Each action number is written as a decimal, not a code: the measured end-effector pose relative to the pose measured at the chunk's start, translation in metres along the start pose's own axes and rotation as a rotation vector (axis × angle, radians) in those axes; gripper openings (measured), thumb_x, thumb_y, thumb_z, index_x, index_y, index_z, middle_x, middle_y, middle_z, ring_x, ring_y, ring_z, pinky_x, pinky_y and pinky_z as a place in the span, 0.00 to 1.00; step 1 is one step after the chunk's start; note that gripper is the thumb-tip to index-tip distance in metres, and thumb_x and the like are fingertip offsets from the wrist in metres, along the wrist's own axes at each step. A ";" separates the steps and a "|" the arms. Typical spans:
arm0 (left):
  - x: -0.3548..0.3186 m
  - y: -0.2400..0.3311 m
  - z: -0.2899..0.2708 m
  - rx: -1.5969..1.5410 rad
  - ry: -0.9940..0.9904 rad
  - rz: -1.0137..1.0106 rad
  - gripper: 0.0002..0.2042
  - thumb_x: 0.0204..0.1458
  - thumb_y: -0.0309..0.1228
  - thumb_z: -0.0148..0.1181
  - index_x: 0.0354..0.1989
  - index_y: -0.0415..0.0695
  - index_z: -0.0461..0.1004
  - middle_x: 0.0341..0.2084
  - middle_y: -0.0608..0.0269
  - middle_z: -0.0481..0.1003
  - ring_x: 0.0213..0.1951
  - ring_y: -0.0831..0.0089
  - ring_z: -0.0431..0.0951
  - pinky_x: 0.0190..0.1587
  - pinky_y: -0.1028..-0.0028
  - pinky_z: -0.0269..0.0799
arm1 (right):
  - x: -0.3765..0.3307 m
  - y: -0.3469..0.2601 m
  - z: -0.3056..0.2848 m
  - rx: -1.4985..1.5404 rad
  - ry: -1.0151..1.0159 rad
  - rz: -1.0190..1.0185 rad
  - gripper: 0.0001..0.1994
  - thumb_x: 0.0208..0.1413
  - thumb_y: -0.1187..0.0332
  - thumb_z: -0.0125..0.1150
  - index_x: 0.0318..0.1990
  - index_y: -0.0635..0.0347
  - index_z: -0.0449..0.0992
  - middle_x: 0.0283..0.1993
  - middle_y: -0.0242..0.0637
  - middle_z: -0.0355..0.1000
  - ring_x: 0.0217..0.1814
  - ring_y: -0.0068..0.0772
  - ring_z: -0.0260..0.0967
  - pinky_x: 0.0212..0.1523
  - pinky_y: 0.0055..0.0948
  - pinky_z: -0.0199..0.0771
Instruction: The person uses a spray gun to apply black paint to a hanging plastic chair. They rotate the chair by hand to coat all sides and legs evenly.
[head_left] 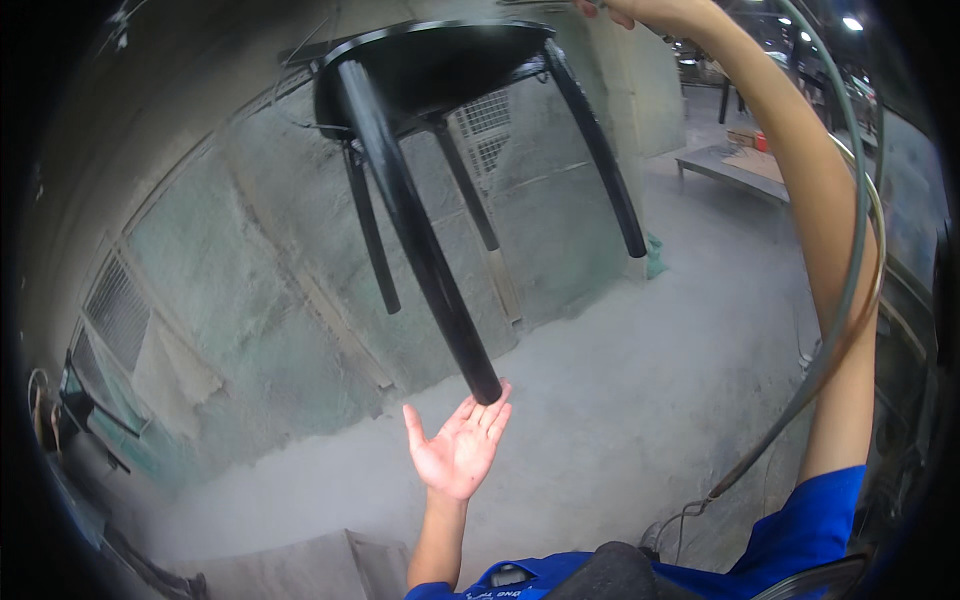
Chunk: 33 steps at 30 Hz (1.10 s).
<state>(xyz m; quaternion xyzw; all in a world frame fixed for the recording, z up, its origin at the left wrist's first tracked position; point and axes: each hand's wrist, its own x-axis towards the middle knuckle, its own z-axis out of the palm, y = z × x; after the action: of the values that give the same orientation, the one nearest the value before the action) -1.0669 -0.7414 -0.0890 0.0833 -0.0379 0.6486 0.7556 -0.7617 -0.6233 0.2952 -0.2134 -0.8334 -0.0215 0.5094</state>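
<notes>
A glossy black chair or stool (pixel 385 200) with a rounded seat and several legs hangs off the floor, its legs pointing down. My left hand (pixel 458 455) is open beneath the nearest leg, palm up and fingers spread. Its fingertips meet the lower end of that leg at the underside. My right arm reaches high at the right, and my right hand (pixel 625 10) is cut off by the top edge near the seat. Its visible fingers are curled; whatever they hold is out of the picture.
A grey hose (pixel 845 280) curves down beside my right arm. Behind the chair stand greenish, powder-coated wall panels (pixel 300 220) with mesh vents. A low table (pixel 735 175) bearing boxes is at the far right. A grey box-like piece (pixel 300 565) sits at lower left.
</notes>
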 end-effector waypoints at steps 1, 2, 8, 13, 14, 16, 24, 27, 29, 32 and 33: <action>0.000 0.001 0.000 0.025 -0.043 -0.011 0.59 0.59 0.70 0.46 0.73 0.20 0.34 0.75 0.29 0.41 0.78 0.44 0.36 0.79 0.49 0.38 | 0.000 -0.010 0.005 0.046 -0.019 -0.074 0.17 0.71 0.59 0.54 0.62 0.51 0.78 0.27 0.26 0.73 0.25 0.17 0.67 0.26 0.23 0.69; 0.000 0.001 -0.001 0.036 -0.048 -0.004 0.59 0.59 0.71 0.45 0.73 0.20 0.35 0.75 0.29 0.42 0.78 0.44 0.36 0.79 0.50 0.38 | -0.001 -0.021 0.010 0.096 -0.036 -0.153 0.17 0.71 0.59 0.55 0.61 0.52 0.78 0.27 0.26 0.73 0.26 0.16 0.66 0.27 0.22 0.69; -0.001 0.005 -0.015 0.144 -0.026 0.086 0.59 0.59 0.71 0.42 0.72 0.18 0.37 0.75 0.29 0.42 0.78 0.44 0.38 0.79 0.50 0.39 | 0.006 -0.042 0.050 0.108 -0.224 -0.689 0.17 0.65 0.63 0.63 0.57 0.59 0.80 0.40 0.33 0.80 0.37 0.26 0.75 0.37 0.31 0.77; -0.032 0.042 -0.067 0.184 0.234 0.339 0.58 0.59 0.70 0.45 0.74 0.23 0.34 0.75 0.30 0.43 0.78 0.43 0.42 0.78 0.49 0.44 | -0.077 0.021 0.103 0.213 -0.281 -0.653 0.22 0.59 0.58 0.69 0.59 0.54 0.80 0.35 0.38 0.83 0.25 0.23 0.78 0.23 0.23 0.79; -0.043 0.054 -0.081 0.198 0.331 0.426 0.58 0.60 0.69 0.46 0.75 0.24 0.32 0.75 0.30 0.43 0.77 0.43 0.43 0.77 0.49 0.45 | -0.104 0.034 0.113 0.224 -0.377 -0.666 0.22 0.57 0.59 0.70 0.58 0.53 0.81 0.37 0.41 0.84 0.26 0.27 0.81 0.26 0.25 0.82; -0.064 0.073 -0.107 0.219 0.508 0.613 0.56 0.61 0.67 0.48 0.76 0.28 0.32 0.76 0.32 0.43 0.77 0.43 0.44 0.77 0.50 0.46 | -0.159 0.052 0.134 0.425 -0.559 -0.468 0.21 0.55 0.62 0.71 0.56 0.53 0.82 0.38 0.43 0.85 0.28 0.31 0.83 0.27 0.26 0.83; -0.046 0.029 -0.085 0.283 0.298 0.528 0.50 0.64 0.61 0.46 0.74 0.24 0.39 0.75 0.32 0.43 0.77 0.43 0.45 0.78 0.48 0.43 | -0.141 0.091 0.210 0.206 -0.559 -0.302 0.16 0.58 0.67 0.66 0.54 0.53 0.82 0.35 0.44 0.83 0.29 0.38 0.82 0.36 0.36 0.83; -0.004 0.001 -0.032 0.079 0.121 0.409 0.49 0.65 0.60 0.45 0.73 0.23 0.41 0.76 0.33 0.43 0.78 0.45 0.42 0.79 0.50 0.40 | -0.032 0.121 0.243 -0.096 -0.156 -0.528 0.16 0.64 0.60 0.63 0.57 0.48 0.81 0.32 0.39 0.83 0.30 0.36 0.81 0.38 0.36 0.85; 0.007 -0.013 -0.005 -0.020 0.064 0.401 0.48 0.65 0.60 0.45 0.73 0.23 0.42 0.76 0.33 0.42 0.79 0.46 0.39 0.79 0.51 0.39 | -0.002 0.127 0.272 -0.227 -0.056 -0.586 0.19 0.64 0.55 0.63 0.61 0.40 0.77 0.32 0.39 0.81 0.35 0.39 0.82 0.40 0.40 0.85; 0.014 -0.020 0.019 -0.086 0.071 0.423 0.49 0.65 0.61 0.44 0.74 0.23 0.41 0.76 0.34 0.40 0.79 0.47 0.36 0.80 0.52 0.38 | 0.016 0.132 0.313 -0.237 -0.299 -0.456 0.20 0.64 0.52 0.62 0.62 0.38 0.76 0.34 0.40 0.82 0.36 0.40 0.83 0.43 0.41 0.87; 0.014 -0.021 0.023 -0.078 0.078 0.427 0.49 0.65 0.61 0.43 0.74 0.23 0.41 0.77 0.33 0.39 0.79 0.47 0.35 0.80 0.52 0.38 | 0.011 0.133 0.325 -0.235 -0.390 -0.404 0.21 0.64 0.52 0.62 0.63 0.39 0.76 0.34 0.40 0.82 0.37 0.40 0.83 0.44 0.41 0.87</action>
<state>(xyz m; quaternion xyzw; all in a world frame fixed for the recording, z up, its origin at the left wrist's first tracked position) -1.0431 -0.7351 -0.0659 0.0189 -0.0504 0.7946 0.6047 -0.9887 -0.4168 0.1249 -0.1009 -0.9327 -0.1774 0.2972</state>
